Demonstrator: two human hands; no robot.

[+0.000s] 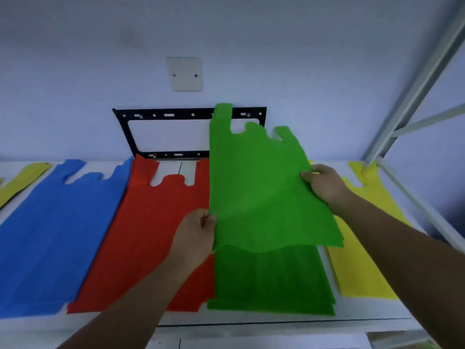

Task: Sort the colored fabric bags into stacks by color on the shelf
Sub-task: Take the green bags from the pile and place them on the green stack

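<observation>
White shelf (276, 321) carries flat bag piles side by side: blue stack (50, 235) at left, red stack (141, 235) next, green stack (271, 280) right of centre, yellow stack (357, 268) at right. A further yellow bag (22, 182) lies at far left, partly out of view. One green bag (261, 187) is held raised and tilted above the green stack, handles toward the wall. Left hand (196, 235) pinches its left edge; right hand (324, 185) grips its right edge. Black bracket (176, 114) and white plate (185, 74) sit on the wall behind.
</observation>
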